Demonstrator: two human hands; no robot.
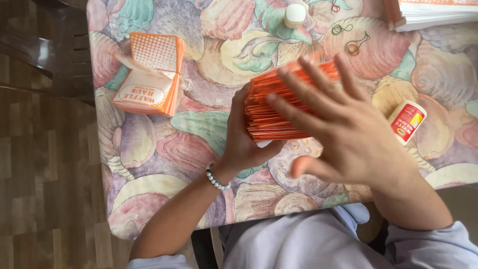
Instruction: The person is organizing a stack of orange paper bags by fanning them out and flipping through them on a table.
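Thick stack of orange paper sleeves [279, 107] held on edge above a shell-patterned tablecloth [199, 129], gripped from below by the left hand [246, 142], fingers curled around its near end. Right hand [343, 129] spread flat and open, fingers [303, 117] patting the stack's side, gripping nothing. Second banded orange bundle [149, 74] lying well apart; small glue bottle with a red label [407, 121] near the right hand.

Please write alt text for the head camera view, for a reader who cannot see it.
The left hand grips a thick stack of orange paper sleeves above a shell-patterned tablecloth, while the right hand lies open-fingered over it. A banded orange stack, rubber bands and a glue stick lie nearby.
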